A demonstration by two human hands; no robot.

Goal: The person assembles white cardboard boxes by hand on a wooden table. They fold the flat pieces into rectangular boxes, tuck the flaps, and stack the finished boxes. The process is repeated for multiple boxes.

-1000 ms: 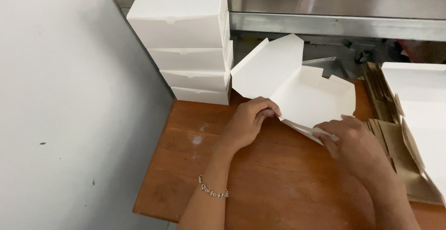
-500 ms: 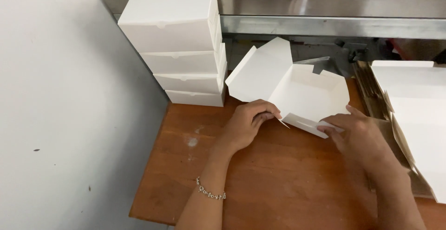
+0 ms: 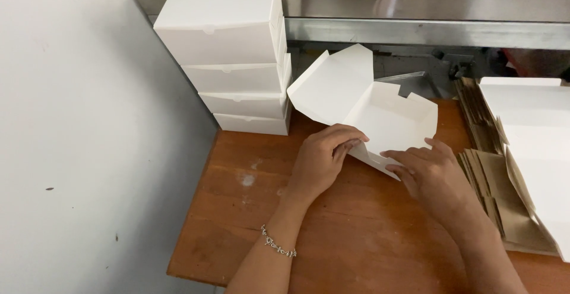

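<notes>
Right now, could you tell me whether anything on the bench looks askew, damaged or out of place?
Nothing looks damaged or spilled. The stack of closed white cardboard boxes sits slightly staggered, and the wooden tabletop has pale scuff marks. Both hands, left and right, rest on the open white box.
</notes>
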